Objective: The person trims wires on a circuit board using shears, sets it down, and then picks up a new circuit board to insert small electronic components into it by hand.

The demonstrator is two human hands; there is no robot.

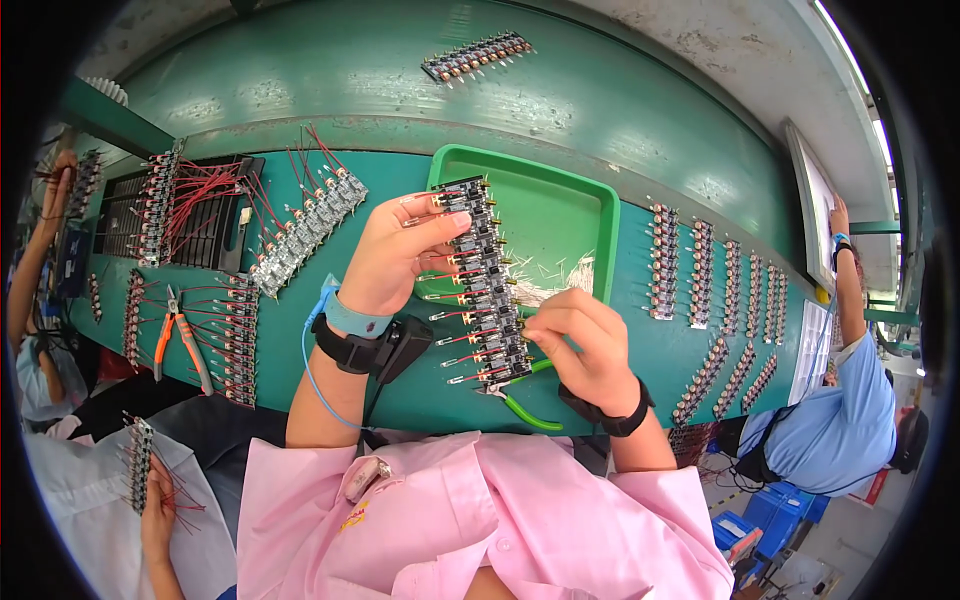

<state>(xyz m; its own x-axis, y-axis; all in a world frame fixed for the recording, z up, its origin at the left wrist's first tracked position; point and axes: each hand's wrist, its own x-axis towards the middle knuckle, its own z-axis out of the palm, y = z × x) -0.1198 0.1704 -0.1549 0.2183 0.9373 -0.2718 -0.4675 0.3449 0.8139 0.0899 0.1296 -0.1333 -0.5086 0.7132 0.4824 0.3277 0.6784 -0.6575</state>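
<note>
My left hand grips a long strip of small black circuit boards by its upper left edge, fingers closed on it. Wire leads and small metal parts stick out along both sides of the strip. My right hand is closed in a pinch at the strip's lower right edge; whatever lies between thumb and finger is too small to make out. Under the strip's lower end lie green-handled cutters, partly hidden. Behind the strip sits a green tray holding a heap of small white pieces.
Board strips with red wires and orange-handled pliers lie left. Rows of board strips stand at right, and another strip lies on the far green surface. Co-workers are at both sides, one in a blue sleeve.
</note>
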